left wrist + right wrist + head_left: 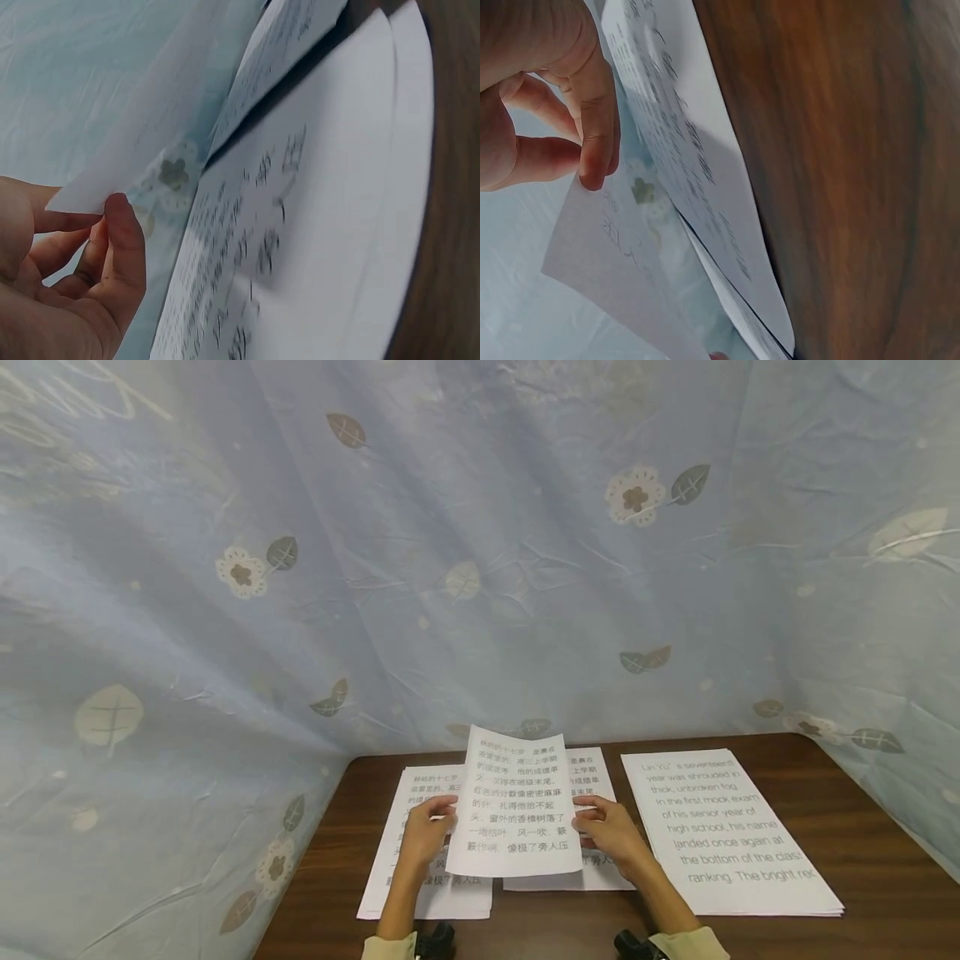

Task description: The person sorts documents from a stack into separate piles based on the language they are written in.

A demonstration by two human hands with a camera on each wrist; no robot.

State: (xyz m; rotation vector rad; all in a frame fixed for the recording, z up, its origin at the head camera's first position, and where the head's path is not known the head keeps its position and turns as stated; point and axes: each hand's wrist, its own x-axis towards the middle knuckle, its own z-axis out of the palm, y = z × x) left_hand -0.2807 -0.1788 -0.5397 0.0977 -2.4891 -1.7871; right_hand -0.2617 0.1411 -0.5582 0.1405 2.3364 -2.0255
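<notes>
A sheet of paper (517,806) printed with Chinese text is held up off the table, its face toward the head camera. My left hand (427,833) pinches its left edge, and my right hand (611,833) pinches the right edge. Below it lie two stacks of similar printed paper: the left stack (382,885) and the middle stack (600,777), both partly covered by the raised sheet. In the left wrist view, thumb and fingers of the left hand (82,277) meet at the sheet's edge. The right wrist view shows the right hand (562,105) gripping near a corner.
To the right lies a stack of English-printed paper (727,835). Everything rests on a dark brown wooden table (892,860). A pale blue curtain (480,635) with leaf and flower patterns hangs behind and at both sides of the table.
</notes>
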